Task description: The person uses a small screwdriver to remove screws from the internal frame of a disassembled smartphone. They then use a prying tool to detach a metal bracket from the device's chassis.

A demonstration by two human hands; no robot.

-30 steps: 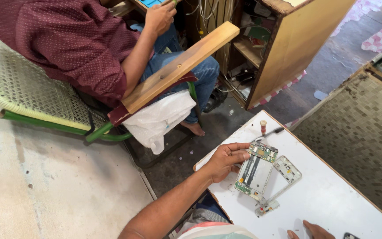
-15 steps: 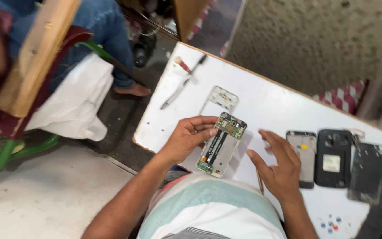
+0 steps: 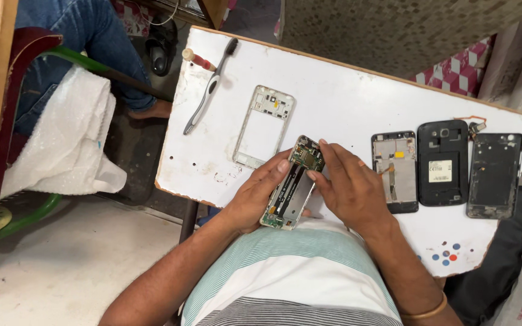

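Note:
My left hand (image 3: 254, 194) cradles an opened phone body (image 3: 293, 188) with its green circuit board exposed, held just above the near edge of the white table (image 3: 345, 96). My right hand (image 3: 347, 184) rests against the phone's right side, fingertips touching the board near its top end. A bare white phone frame (image 3: 263, 125) lies on the table just beyond my hands.
A toothbrush (image 3: 209, 89) and a red-handled tool (image 3: 198, 59) lie at the table's far left. Three dark phone parts (image 3: 446, 170) sit in a row at the right. Another person in jeans (image 3: 74, 42) sits at the left by a white bag (image 3: 61, 142).
The view has swung from the seated person to the table. My left hand has kept the phone body and brought it nearer me; my right hand left the table and now touches the board.

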